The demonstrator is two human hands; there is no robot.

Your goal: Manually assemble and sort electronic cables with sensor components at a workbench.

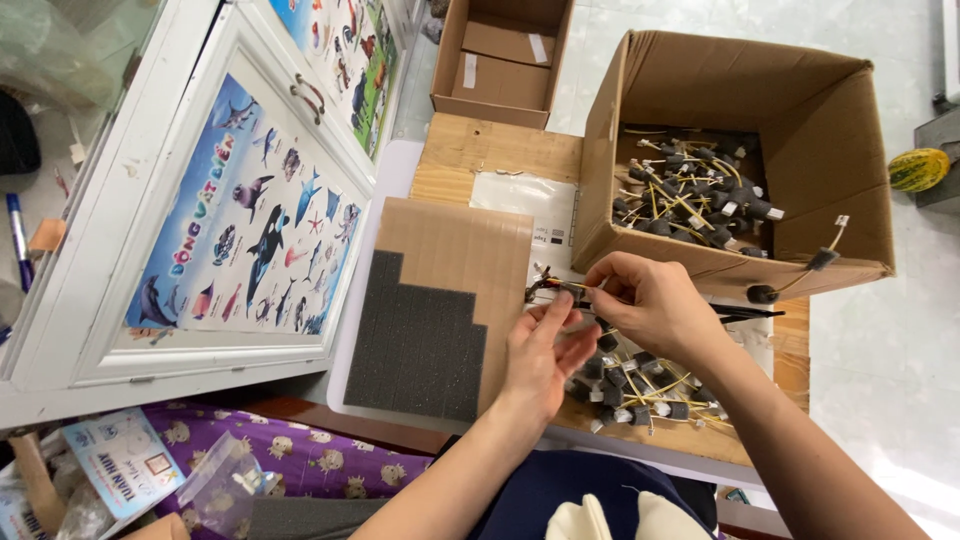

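My left hand [540,352] and my right hand [650,305] meet over the table and pinch a small wired part [548,288] with yellow leads and a dark cap between their fingertips. Just below and right of my hands lies a loose pile of similar black-capped wired parts [640,385]. To the left sits a brown cardboard sheet [470,245] partly covered by stepped dark grey foam [420,345].
A large open cardboard box [800,130] at the right holds several more wired parts; two parts hang over its front rim. A smaller open box [500,55] stands behind. A white cabinet door with a sea-animal poster [250,215] is at the left. A striped gourd [918,168] lies on the floor.
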